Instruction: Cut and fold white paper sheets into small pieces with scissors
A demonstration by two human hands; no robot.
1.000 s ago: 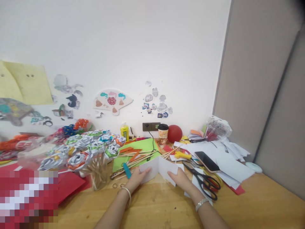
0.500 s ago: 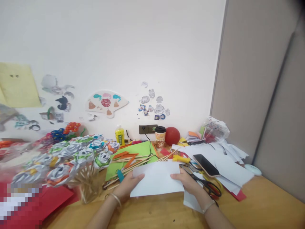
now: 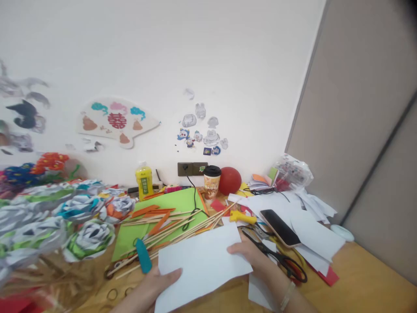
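A flat white sheet of paper (image 3: 202, 265) lies spread between both my hands over the wooden table (image 3: 358, 282). My left hand (image 3: 153, 287) grips its lower left edge, thumb on top. My right hand (image 3: 250, 256) pinches the sheet's right edge, a bracelet on that wrist. Black-handled scissors (image 3: 280, 256) lie just right of my right hand. Several wooden skewers (image 3: 176, 226) and a teal-handled tool (image 3: 143, 261) lie just beyond the paper.
Paper roses (image 3: 65, 217) crowd the left. A green sheet (image 3: 163, 208), a yellow bottle (image 3: 144, 180), a coffee cup (image 3: 211, 181), a red ball (image 3: 230, 180), a phone (image 3: 279, 221) and loose white papers (image 3: 312, 230) fill the back and right. A grey partition (image 3: 368, 108) stands on the right.
The folded paper has been opened flat and now lies wider between my hands. My view has shifted closer and to the right, so the roses slid left.
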